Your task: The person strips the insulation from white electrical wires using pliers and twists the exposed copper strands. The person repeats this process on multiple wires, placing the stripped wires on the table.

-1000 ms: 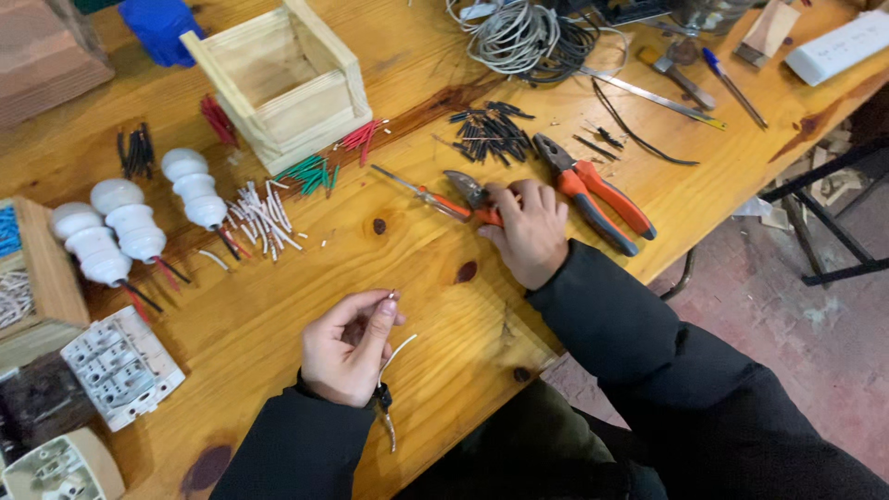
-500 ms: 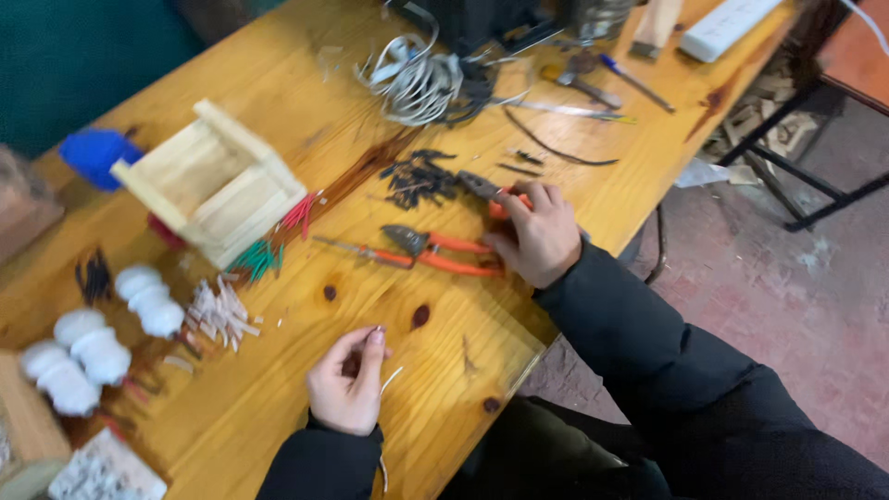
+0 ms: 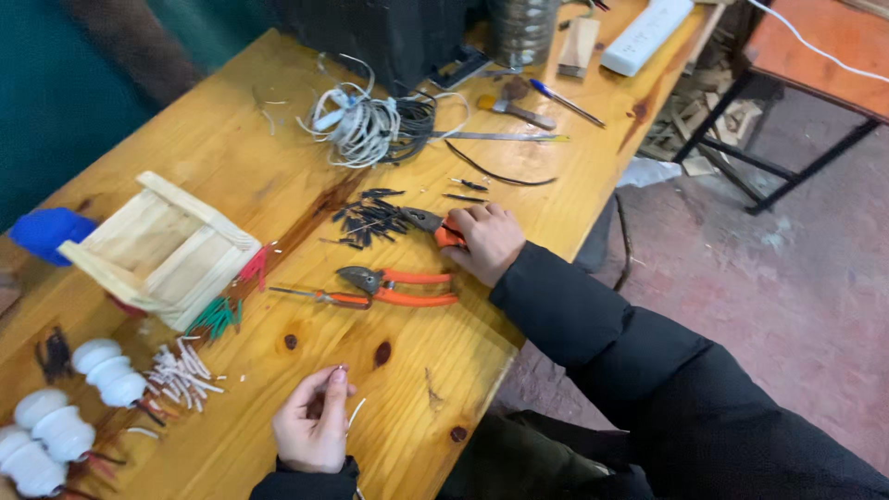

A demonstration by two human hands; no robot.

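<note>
Two hands were at work on the wooden surface (image 3: 231,157), and the one that had moved most was your right hand (image 3: 489,243): a second earlier it lay on the cutters nearer the middle of the board, and now it had slid along to a second orange-handled tool (image 3: 433,226) beside the heap of black wire offcuts (image 3: 370,218), fingers curled down over the handle so that only the dark nose showed. Whether you had actually gripped it or merely rested on it could not be told. That left the orange pliers (image 3: 400,287) lying free, just below and to the left of that hand, with a slim red-handled tool (image 3: 310,295) touching them on their left. Your left hand (image 3: 313,430) had stayed near the front edge, thumb and fingertips pressed together on a short piece of thin wire (image 3: 354,413), held upright and well apart from the tools. So the wire was still in hand while the right changed tools. Farther out lay green and red wire bits (image 3: 220,315) by the open wooden box (image 3: 157,250), white offcuts (image 3: 183,375), white porcelain insulators (image 3: 109,370), and a tangled coil of cable (image 3: 361,125) at the far side.
</note>
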